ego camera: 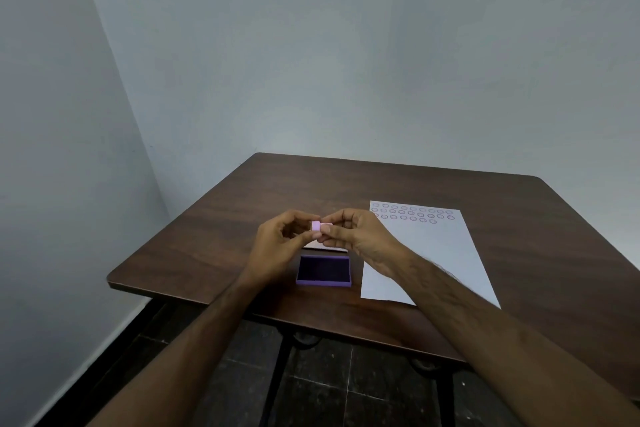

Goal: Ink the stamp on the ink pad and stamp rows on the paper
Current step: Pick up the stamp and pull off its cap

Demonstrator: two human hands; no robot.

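A small pink stamp (pixel 317 226) is held in the air between both hands, above the ink pad. My left hand (pixel 280 243) pinches its left side and my right hand (pixel 360 236) pinches its right end. The purple ink pad (pixel 324 270) lies open on the table just below, its dark pad facing up; its lid (pixel 325 246) shows partly behind it under my hands. To the right lies a white paper (pixel 426 253) with three rows of round purple stamp marks (pixel 412 213) along its far edge. My right forearm covers the paper's near corner.
Everything rests on a dark brown wooden table (pixel 346 191) set in a corner of grey walls. Its near edge runs just below the ink pad. Dark tiled floor (pixel 329 388) and black metal table legs show beneath.
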